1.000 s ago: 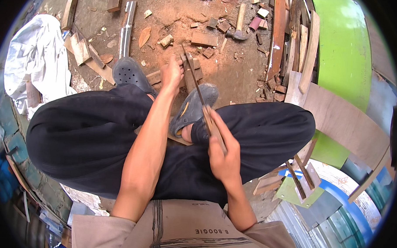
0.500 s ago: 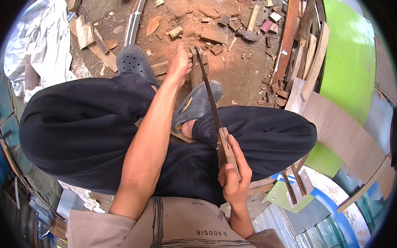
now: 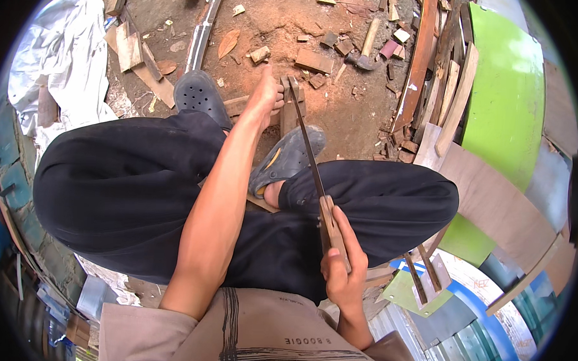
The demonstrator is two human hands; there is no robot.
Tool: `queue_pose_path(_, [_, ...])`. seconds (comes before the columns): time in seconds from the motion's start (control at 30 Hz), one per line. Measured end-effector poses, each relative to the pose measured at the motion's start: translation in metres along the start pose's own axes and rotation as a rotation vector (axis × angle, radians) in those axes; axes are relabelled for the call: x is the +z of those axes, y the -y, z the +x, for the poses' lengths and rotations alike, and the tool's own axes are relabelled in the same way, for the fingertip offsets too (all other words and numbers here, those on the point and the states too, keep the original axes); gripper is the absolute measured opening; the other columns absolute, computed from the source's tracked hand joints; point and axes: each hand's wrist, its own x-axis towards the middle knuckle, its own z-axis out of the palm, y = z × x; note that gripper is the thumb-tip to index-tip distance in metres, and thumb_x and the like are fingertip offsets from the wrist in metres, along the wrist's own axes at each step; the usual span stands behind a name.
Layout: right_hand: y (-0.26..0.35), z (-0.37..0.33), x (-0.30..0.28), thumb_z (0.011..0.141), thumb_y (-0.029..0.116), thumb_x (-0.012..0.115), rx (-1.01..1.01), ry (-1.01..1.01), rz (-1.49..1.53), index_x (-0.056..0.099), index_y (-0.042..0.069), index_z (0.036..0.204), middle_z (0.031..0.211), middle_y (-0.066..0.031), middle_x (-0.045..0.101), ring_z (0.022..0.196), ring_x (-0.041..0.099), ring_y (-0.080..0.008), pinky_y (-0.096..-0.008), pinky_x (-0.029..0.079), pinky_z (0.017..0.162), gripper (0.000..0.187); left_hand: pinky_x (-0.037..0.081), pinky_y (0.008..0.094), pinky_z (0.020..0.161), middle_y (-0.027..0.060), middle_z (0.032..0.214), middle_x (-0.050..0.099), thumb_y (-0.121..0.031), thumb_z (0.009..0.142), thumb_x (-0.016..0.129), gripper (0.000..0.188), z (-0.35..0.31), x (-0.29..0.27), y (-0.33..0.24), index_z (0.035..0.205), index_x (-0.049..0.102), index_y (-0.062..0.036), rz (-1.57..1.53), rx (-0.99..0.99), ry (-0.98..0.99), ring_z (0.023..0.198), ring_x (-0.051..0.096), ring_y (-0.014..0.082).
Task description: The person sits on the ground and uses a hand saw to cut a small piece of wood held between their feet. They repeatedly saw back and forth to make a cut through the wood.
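My right hand [image 3: 344, 271] is wrapped round the wooden handle of a handsaw [image 3: 310, 146], its index finger stretched along the handle. The long dark blade slants away to the far left, over my shoe [image 3: 291, 156]. Its far end lies over the top of a narrow piece of wood [image 3: 289, 120]. My left hand [image 3: 266, 98] is closed at the left side of that piece, fingers curled against it and thumb pointing away from me. How far the fingers reach round the wood is hidden. The other shoe [image 3: 199, 96] rests on the ground to the left.
Reddish sawdust and wood offcuts [image 3: 313, 60] cover the ground ahead. A hammer [image 3: 368, 46] lies at the far right of them. Long boards [image 3: 415, 70] and a green panel [image 3: 503, 99] stand along the right. White cloth [image 3: 54, 58] lies at the left.
The saw and my right hand sit slightly nearer to my body. The ground and offcuts have shifted slightly down in the view. My left hand stays closed beside the wood.
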Motion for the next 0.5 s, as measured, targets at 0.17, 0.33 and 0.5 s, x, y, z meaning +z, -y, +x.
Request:
queue_pose_path(0.17, [-0.048,0.13,0.05,0.091,0.005,0.049,-0.229,-0.14,-0.063,0.054,-0.002,0.141,0.134,-0.0267,0.062,0.127,0.06,-0.0376,-0.0365,0.045,0.105,0.051,0.031,0.0449,0.117,0.0317,0.152,0.042,-0.065,0.101,0.013,0.094,-0.001,0.011,-0.005,0.151,0.034,0.0117,0.017,0.002,0.035,0.138,0.047,0.0351])
queue_pose_path(0.33, [-0.052,0.197,0.073,0.093,0.01,0.048,-0.226,-0.193,-0.112,0.056,0.002,0.141,0.133,-0.0266,0.062,0.124,0.061,-0.0399,-0.038,0.047,0.102,0.05,0.028,0.0445,0.119,0.0331,0.15,0.043,-0.067,0.1,0.014,0.097,0.004,0.009,0.001,0.149,0.035,0.0136,0.0,0.059,0.044,0.134,0.051,0.0353])
queue_pose_path(0.5, [-0.021,0.018,0.015,0.1,0.02,0.046,-0.019,-0.069,0.061,0.044,-0.006,0.148,0.111,-0.012,0.071,0.051,0.045,-0.0029,-0.02,0.036,0.045,0.055,0.032,0.0443,0.113,0.0332,0.144,0.047,-0.068,0.1,0.011,0.098,0.013,-0.001,0.003,0.151,0.031,0.013,0.065,0.071,-0.015,0.129,0.054,0.0344])
